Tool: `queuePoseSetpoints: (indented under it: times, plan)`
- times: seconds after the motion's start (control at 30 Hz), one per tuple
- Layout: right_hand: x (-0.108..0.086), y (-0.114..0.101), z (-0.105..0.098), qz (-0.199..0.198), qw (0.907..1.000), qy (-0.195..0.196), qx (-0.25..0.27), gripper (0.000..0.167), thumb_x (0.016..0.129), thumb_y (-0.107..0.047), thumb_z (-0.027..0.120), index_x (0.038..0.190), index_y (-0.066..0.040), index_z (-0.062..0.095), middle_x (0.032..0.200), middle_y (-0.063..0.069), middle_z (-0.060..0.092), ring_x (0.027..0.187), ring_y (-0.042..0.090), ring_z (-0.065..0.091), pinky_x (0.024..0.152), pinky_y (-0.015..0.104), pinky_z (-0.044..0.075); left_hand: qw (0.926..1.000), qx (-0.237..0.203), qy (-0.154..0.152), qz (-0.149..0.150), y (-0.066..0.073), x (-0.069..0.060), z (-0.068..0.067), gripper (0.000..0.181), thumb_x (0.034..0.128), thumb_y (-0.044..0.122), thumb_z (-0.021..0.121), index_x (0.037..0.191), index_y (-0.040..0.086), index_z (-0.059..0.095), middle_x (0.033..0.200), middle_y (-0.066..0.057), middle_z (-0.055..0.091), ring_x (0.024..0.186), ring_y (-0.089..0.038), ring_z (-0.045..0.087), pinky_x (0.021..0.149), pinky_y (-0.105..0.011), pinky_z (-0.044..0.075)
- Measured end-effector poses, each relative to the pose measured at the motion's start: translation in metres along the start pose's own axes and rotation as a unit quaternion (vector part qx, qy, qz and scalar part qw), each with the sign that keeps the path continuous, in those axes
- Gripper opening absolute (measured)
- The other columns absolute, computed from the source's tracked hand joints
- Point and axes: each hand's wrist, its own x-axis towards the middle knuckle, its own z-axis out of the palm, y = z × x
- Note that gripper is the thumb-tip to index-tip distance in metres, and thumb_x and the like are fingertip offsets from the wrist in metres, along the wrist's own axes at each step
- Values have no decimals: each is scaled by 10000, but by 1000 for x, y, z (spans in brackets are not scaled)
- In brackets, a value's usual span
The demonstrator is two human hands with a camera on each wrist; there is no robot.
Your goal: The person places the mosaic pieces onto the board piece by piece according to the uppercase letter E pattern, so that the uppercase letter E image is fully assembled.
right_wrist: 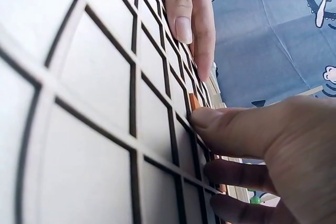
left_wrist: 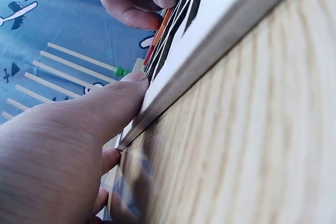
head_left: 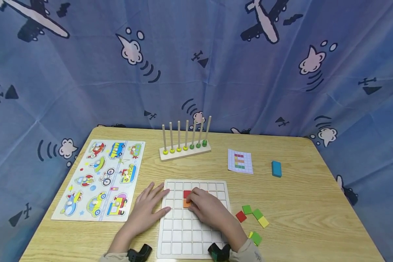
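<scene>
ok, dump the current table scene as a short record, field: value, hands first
left hand: spread, resting on left edge of grid board
right hand: touching an orange tile on the grid board; whether pinched, can't tell
next cell behind: red tile
right of board: loose tiles in red, green, yellow
left of board: vehicle puzzle
behind: bead rack, yellow and green beads
behind, to the right: pattern card, blue block
</scene>
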Motion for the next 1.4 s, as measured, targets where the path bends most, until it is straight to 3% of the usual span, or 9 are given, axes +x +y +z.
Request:
queuePoseSetpoints:
  times: [0.23, 0.37, 0.53, 0.67, 0.77, 0.97, 1.07, 1.23, 1.4]
  plan:
    - [-1, -1, -3, 122, 9999, -72, 43, 141, 929, -245, 635, 1048, -180, 674, 1006, -75, 581, 811, 40, 552, 708, 239, 510, 10000, 7, -14, 29, -1, 0, 1, 587, 897, 520, 589, 1420, 279, 472, 1555, 46, 311, 1468, -306, 136, 1127, -615, 131]
    - [-11, -1, -13, 132, 9999, 35, 81, 163, 917, -217, 648, 1069, -166, 676, 1028, -60, 588, 819, 62, 564, 719, 260, 514, 10000, 16, 25, 36, -1, 0, 1, 590, 896, 518, 592, 1420, 275, 472, 1556, 42, 310, 1467, -308, 139, 1128, -618, 126]
    - [-43, 8, -35, 344, 9989, 304, -44, 199, 897, -212, 670, 1085, -147, 669, 1033, -47, 608, 847, 73, 577, 730, 286, 526, 10000, -2, -21, 30, -1, 0, 2, 595, 898, 513, 591, 1426, 271, 463, 1560, 36, 299, 1469, -309, 128, 1132, -618, 112]
    - [-76, 20, -50, 1003, 9947, 211, -122, 234, 879, -212, 695, 1097, -131, 667, 998, -53, 615, 817, 32, 543, 726, 270, 523, 10000, 27, -29, 20, -1, 0, 2, 600, 900, 526, 581, 1428, 268, 461, 1563, 37, 294, 1469, -307, 127, 1132, -619, 114]
    - [-100, 28, -56, 1770, 9841, -24, -112, 246, 850, -224, 727, 1076, -144, 671, 952, -81, 595, 762, 18, 490, 694, 244, 499, 10000, 56, -16, 18, -2, 0, 2, 604, 900, 537, 573, 1428, 265, 461, 1563, 39, 292, 1469, -305, 128, 1134, -616, 113]
    - [-137, 43, -58, 3208, 9431, -817, 304, 351, 791, -347, 765, 1071, -174, 643, 836, -67, 497, 718, 87, 436, 633, 252, 419, 10000, 58, 0, 7, -2, 0, 2, 600, 897, 528, 583, 1425, 268, 464, 1560, 36, 299, 1467, -307, 134, 1132, -618, 115]
    - [-150, 48, -52, 3496, 9305, -943, 560, 405, 765, -361, 781, 1084, -163, 627, 833, -51, 483, 725, 100, 437, 621, 250, 400, 9999, 104, 104, 67, -4, 0, 4, 594, 894, 513, 597, 1419, 264, 473, 1551, 28, 320, 1460, -317, 157, 1126, -624, 124]
    - [-158, 51, -44, 3389, 9360, -772, 550, 365, 759, -290, 794, 1065, -172, 634, 887, -79, 526, 747, 58, 450, 663, 235, 444, 9994, 127, 280, 160, -6, 0, 5, 582, 890, 500, 612, 1407, 265, 489, 1538, 26, 348, 1451, -322, 186, 1118, -628, 131]
    - [-159, 51, -42, 3285, 9413, -718, 312, 333, 773, -245, 785, 1064, -173, 641, 929, -88, 559, 784, 38, 482, 717, 261, 486, 9997, 86, 200, 137, -6, 0, 5, 585, 891, 515, 601, 1412, 279, 480, 1544, 45, 333, 1460, -310, 164, 1121, -624, 128]
